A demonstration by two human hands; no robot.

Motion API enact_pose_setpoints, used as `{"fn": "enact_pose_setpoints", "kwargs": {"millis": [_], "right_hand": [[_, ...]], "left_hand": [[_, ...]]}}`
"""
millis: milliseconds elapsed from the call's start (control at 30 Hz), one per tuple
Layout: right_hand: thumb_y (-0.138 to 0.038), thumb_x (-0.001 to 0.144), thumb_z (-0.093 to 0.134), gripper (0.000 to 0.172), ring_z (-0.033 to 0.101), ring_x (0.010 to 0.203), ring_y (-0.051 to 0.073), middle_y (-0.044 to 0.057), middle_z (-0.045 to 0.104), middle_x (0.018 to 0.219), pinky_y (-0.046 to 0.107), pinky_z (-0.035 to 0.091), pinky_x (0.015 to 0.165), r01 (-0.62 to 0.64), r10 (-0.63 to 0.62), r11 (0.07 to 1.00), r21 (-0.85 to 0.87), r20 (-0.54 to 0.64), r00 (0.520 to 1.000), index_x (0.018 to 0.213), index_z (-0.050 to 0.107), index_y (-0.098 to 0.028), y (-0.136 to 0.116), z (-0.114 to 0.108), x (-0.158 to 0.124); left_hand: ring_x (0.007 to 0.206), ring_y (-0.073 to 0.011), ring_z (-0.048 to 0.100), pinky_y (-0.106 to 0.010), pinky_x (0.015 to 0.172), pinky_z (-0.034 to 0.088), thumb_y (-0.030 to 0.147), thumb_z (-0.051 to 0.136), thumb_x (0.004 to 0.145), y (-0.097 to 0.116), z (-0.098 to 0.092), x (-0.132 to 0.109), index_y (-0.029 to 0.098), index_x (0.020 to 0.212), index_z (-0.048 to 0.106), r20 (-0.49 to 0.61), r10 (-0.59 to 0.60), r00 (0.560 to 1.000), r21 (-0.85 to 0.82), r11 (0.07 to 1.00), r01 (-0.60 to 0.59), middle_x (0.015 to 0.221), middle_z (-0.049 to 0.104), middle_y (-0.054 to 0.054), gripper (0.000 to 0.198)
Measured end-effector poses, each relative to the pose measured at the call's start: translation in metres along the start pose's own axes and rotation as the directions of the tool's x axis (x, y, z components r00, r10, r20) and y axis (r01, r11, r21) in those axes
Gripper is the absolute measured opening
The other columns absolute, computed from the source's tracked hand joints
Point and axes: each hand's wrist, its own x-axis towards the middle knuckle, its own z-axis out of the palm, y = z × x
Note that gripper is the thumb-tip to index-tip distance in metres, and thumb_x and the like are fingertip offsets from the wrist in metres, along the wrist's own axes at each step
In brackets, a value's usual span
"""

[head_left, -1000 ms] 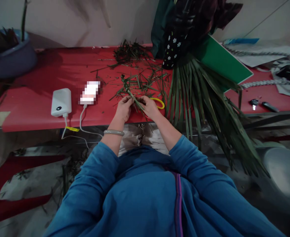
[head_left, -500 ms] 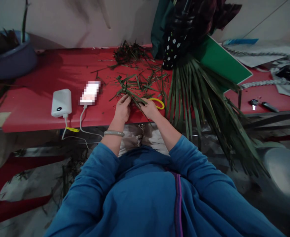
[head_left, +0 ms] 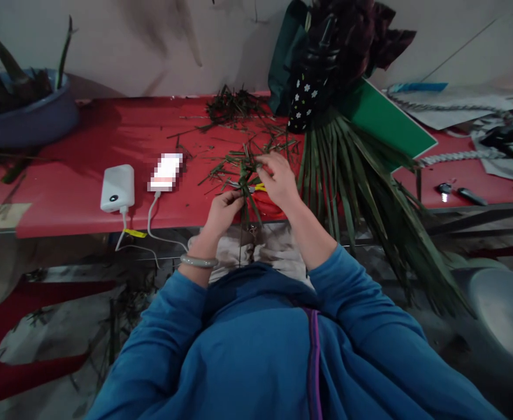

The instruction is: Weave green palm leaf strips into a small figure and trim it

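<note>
Over my feed I see the red table (head_left: 92,134) meeting a pale wall (head_left: 108,46) behind the phone (head_left: 166,171); left of the phone sits a tub (head_left: 42,121). Right of it, the left hand (head_left: 225,211) pinches leaf strips (head_left: 244,178); the right hand's (head_left: 279,179) grip I can't tell.

Knotted leaf strips (head_left: 244,176): fibrous, dull, rough at the ends. Palm frond (head_left: 359,184): long ribbed blades, leathery, faint sheen. Leaf scraps (head_left: 230,107): dry-looking, coarse. Table covering (head_left: 85,201): smooth red sheet, plastic-like, soft gloss. Pale patch at its left edge (head_left: 3,215): looks like bare wood. Power bank (head_left: 117,186): smooth white plastic, low shine. Basin (head_left: 31,121): plastic, mostly matt. Green board (head_left: 392,119): flat, smooth. Bangle (head_left: 199,261): polished, glossy; stone or glass, cannot tell. Blue top (head_left: 256,356): matt cloth, creased. Trousers (head_left: 274,249): pale, wrinkled fabric. Wall (head_left: 103,46): matt.
</note>
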Motion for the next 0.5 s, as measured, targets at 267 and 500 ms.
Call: {"fn": "enact_pose_setpoints", "kwargs": {"millis": [267, 500], "right_hand": [[-0.020, 0.073, 0.050, 0.018, 0.054, 0.091, 0.021, 0.006, 0.063, 0.089, 0.038, 0.041, 0.084, -0.018, 0.032, 0.997, -0.072, 0.197, 0.980, 0.086, 0.063, -0.017, 0.014, 0.007, 0.005], [-0.019, 0.073, 0.048, 0.018, 0.057, 0.088, 0.020, 0.005, 0.065, 0.086, 0.035, 0.043, 0.079, -0.046, 0.064, 0.995, -0.093, 0.203, 0.977, 0.085, 0.062, -0.016, 0.022, 0.016, 0.002]], "left_hand": [[0.059, -0.0090, 0.050, -0.022, 0.059, 0.039, 0.027, 0.060, 0.063, 0.002, -0.009, 0.003, 0.016, 0.073, 0.066, 0.103, 0.029, 0.994, 0.285, 0.957, -0.058, 0.065, 0.061, 0.001, 0.016], [0.065, -0.0101, 0.053, -0.023, 0.062, 0.041, 0.043, 0.058, 0.065, 0.013, -0.021, 0.016, 0.015, 0.073, 0.061, -0.328, 0.099, 0.939, 0.086, 0.994, -0.074, 0.068, 0.060, -0.001, 0.030]]}}
